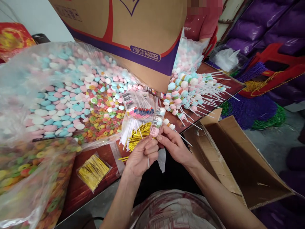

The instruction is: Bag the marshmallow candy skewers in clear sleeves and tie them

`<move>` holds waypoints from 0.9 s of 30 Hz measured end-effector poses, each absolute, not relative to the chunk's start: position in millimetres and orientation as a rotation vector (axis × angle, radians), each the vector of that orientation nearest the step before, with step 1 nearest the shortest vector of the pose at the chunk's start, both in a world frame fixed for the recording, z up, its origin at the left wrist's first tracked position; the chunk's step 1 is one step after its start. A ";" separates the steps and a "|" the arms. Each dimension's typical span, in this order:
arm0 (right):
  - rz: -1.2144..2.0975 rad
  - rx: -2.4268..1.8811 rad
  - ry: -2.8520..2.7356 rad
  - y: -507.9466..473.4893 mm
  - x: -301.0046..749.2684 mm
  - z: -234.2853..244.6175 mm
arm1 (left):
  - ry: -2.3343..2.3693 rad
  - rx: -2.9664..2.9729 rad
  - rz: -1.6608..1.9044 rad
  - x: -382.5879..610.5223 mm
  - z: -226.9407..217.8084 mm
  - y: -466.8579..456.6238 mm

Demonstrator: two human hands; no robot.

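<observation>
A marshmallow skewer [157, 121] in a clear printed wrapper stands upright between my hands, pink, white and blue pieces stacked in it. My left hand [142, 156] is closed around its stick just below the wrapper, and the white stick end shows under the fingers. The fingertips of my right hand [175, 144] pinch at the base of the wrapper; whether a twist tie is in them is too small to tell. Close behind lie gold twist ties [140, 135], white sticks [126, 136] and a stack of printed clear wrappers [139, 105].
Loose marshmallows [59, 109] and gummy rings [105, 122] cover the table's left. Finished skewers [188, 92] pile up at right. A large carton [147, 35] stands behind; an open cardboard box [238, 162] sits right. A packet of gold ties [94, 171] lies near the front edge. Another person [202, 25] is beyond.
</observation>
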State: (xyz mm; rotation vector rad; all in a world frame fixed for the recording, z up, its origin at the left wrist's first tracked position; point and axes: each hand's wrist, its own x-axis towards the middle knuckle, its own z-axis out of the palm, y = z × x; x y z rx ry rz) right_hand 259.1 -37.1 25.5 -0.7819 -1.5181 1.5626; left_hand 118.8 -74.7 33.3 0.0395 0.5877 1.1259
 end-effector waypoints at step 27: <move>0.421 -0.784 -2.051 -40.1 284.6 13.7 | 0.725 -0.110 1.136 133.6 24.3 -62.3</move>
